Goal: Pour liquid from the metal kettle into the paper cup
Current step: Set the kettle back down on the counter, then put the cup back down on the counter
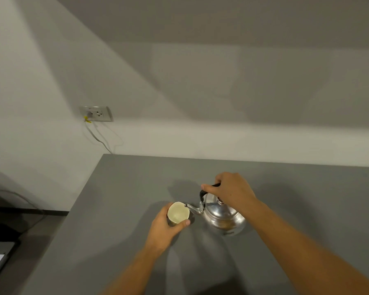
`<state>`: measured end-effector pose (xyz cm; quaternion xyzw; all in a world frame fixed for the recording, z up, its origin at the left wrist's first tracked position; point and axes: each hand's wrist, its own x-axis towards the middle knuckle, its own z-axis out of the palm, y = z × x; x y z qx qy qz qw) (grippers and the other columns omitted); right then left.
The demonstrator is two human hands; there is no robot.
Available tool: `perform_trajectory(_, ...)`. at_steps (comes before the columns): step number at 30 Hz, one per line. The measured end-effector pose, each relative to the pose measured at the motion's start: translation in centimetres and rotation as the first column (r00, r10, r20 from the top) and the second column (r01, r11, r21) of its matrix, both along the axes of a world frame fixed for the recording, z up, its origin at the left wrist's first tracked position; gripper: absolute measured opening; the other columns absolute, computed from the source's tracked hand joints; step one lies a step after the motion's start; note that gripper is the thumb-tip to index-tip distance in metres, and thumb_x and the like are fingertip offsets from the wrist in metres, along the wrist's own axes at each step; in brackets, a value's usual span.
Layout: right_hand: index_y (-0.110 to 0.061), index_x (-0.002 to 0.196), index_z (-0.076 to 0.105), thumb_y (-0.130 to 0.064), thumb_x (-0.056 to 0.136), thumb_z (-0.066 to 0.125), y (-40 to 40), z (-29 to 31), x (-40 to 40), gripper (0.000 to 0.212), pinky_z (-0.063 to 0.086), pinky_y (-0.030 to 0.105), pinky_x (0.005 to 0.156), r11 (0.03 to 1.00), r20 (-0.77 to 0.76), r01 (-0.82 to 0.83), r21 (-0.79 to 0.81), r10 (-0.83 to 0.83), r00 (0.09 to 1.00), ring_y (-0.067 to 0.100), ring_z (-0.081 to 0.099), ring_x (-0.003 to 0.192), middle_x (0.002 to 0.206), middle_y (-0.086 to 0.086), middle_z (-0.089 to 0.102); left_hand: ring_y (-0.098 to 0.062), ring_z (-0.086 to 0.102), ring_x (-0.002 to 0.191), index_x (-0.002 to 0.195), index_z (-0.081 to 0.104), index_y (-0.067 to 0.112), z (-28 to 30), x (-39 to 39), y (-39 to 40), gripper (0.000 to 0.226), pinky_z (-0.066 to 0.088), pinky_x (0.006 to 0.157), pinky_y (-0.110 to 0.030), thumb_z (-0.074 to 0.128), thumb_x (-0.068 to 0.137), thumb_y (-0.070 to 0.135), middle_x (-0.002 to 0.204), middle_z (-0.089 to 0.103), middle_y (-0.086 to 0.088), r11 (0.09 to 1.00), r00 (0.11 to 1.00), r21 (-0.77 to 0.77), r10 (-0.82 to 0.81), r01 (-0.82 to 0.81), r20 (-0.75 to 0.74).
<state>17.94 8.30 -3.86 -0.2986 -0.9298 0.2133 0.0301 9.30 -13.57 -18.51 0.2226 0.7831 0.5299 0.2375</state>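
- The right hand [230, 189] is closed around the black handle [202, 193] of the metal kettle [221, 216], thumb stretched along the top of it.
- The kettle sits near the middle of the grey table [126, 188], its spout [193, 208] pointing toward 9 o'clock.
- The left hand [164, 227] is wrapped around the paper cup [178, 213], fingers curled behind it and thumb across the near side.
- The cup stands at 9 o'clock from the kettle, tipped a little toward the spout; the spout's tip reaches the cup's rim.
- I cannot tell whether liquid is running or how full the cup is.
- Nothing lies between cup and kettle.
- At 11 o'clock, well apart, a wall socket [96, 113] holds a plug with a yellow tie, and a cable [98, 138] hangs from it down behind the table's far corner.
- At 8 o'clock, off the table's edge, dark furniture [0, 252] is only partly visible.
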Motion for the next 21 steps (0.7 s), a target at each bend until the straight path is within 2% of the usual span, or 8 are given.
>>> perform_trajectory(4, -0.011, 0.064, 0.058, -0.069, 0.076, 0.066, 0.8, 0.0, 0.6, 0.06, 0.039, 0.029, 0.048, 0.996, -0.062, 0.051, -0.077, -0.056, 0.997, 0.016, 0.054, 0.052, 0.053, 0.001, 0.057, -0.004, 0.069, 0.103, 0.116, 0.067, 0.038, 0.7, -0.5, 0.4, 0.035, 0.055, 0.092, -0.029, 0.07, 0.087, 0.056, 0.111, 0.074, 0.016, 0.997, 0.997, -0.019, 0.069, -0.07, -0.039)
perform_trajectory(6, -0.011, 0.063, 0.057, -0.067, 0.076, 0.067, 1.5, 0.1, 0.7, 0.059, 0.039, 0.029, 0.049, 0.992, -0.085, 0.072, -0.104, -0.081, 0.993, 0.015, 0.052, 0.052, 0.054, 0.001, 0.056, 0.002, 0.068, 0.103, 0.112, 0.069, 0.039, 1.2, -1.0, 0.8, 0.022, 0.054, 0.092, -0.027, 0.064, 0.094, 0.05, 0.108, 0.074, 0.017, 0.995, 0.994, -0.047, 0.086, -0.089, -0.062)
perform_trajectory(8, -0.015, 0.057, 0.049, -0.065, 0.077, 0.068, 2.4, 0.3, 0.8, 0.057, 0.036, 0.027, 0.047, 0.989, -0.099, 0.082, -0.12, -0.094, 0.991, 0.013, 0.047, 0.048, 0.05, -0.003, 0.05, 0.014, 0.065, 0.098, 0.098, 0.068, 0.047, 1.8, -1.8, 1.4, 0.007, 0.05, 0.085, -0.018, 0.061, 0.097, 0.046, 0.099, 0.074, 0.028, 0.994, 0.993, -0.063, 0.089, -0.094, -0.077)
perform_trajectory(9, -0.017, 0.056, 0.047, -0.064, 0.077, 0.068, 2.9, 0.4, 0.7, 0.056, 0.035, 0.025, 0.047, 0.987, -0.109, 0.09, -0.131, -0.105, 0.989, 0.012, 0.045, 0.046, 0.048, -0.004, 0.048, 0.015, 0.066, 0.095, 0.092, 0.066, 0.048, 2.1, -2.3, 1.8, 0.009, 0.047, 0.082, -0.015, 0.06, 0.098, 0.046, 0.093, 0.074, 0.029, 0.991, 0.992, -0.079, 0.097, -0.104, -0.085)
perform_trajectory(11, -0.019, 0.055, 0.049, -0.064, 0.077, 0.068, 4.3, 0.6, 0.5, 0.054, 0.035, 0.024, 0.047, 0.979, -0.131, 0.114, -0.169, -0.137, 0.982, 0.01, 0.046, 0.046, 0.049, -0.006, 0.05, 0.006, 0.068, 0.093, 0.092, 0.066, 0.044, 2.7, -3.5, 2.7, 0.011, 0.045, 0.08, -0.016, 0.058, 0.098, 0.047, 0.088, 0.071, 0.026, 0.986, 0.989, -0.111, 0.112, -0.123, -0.1)
perform_trajectory(13, -0.019, 0.054, 0.053, -0.066, 0.076, 0.067, 5.8, 0.5, 0.0, 0.053, 0.036, 0.025, 0.049, 0.969, -0.162, 0.133, -0.207, -0.168, 0.972, 0.01, 0.048, 0.048, 0.05, -0.006, 0.053, -0.006, 0.066, 0.097, 0.108, 0.071, 0.034, 3.2, -4.9, 3.7, 0.023, 0.043, 0.085, -0.022, 0.056, 0.099, 0.049, 0.094, 0.068, 0.021, 0.983, 0.986, -0.127, 0.122, -0.136, -0.111)
perform_trajectory(17, -0.017, 0.049, 0.04, -0.069, 0.082, 0.059, 9.3, 0.7, -2.2, 0.064, 0.034, 0.028, 0.048, 0.957, -0.173, 0.186, -0.222, -0.226, 0.959, 0.013, 0.04, 0.043, 0.041, -0.006, 0.041, -0.008, 0.059, 0.1, 0.123, 0.069, 0.024, 4.2, -7.4, 5.9, 0.043, 0.04, 0.088, -0.027, 0.047, 0.101, 0.054, 0.102, 0.066, 0.015, 0.98, 0.985, -0.158, 0.1, -0.122, -0.14)
perform_trajectory(21, -0.015, 0.049, 0.035, -0.046, 0.087, 0.055, 15.8, 0.1, -8.3, 0.052, 0.03, 0.029, 0.047, 0.945, -0.15, 0.256, -0.202, -0.288, 0.946, 0.018, 0.033, 0.044, 0.042, -0.002, 0.034, -0.017, 0.063, 0.093, 0.118, 0.07, 0.02, 4.6, -12.4, 11.8, 0.044, 0.045, 0.083, -0.031, 0.044, 0.103, 0.053, 0.099, 0.075, 0.0, 0.978, 0.984, -0.176, 0.087, -0.114, -0.152)
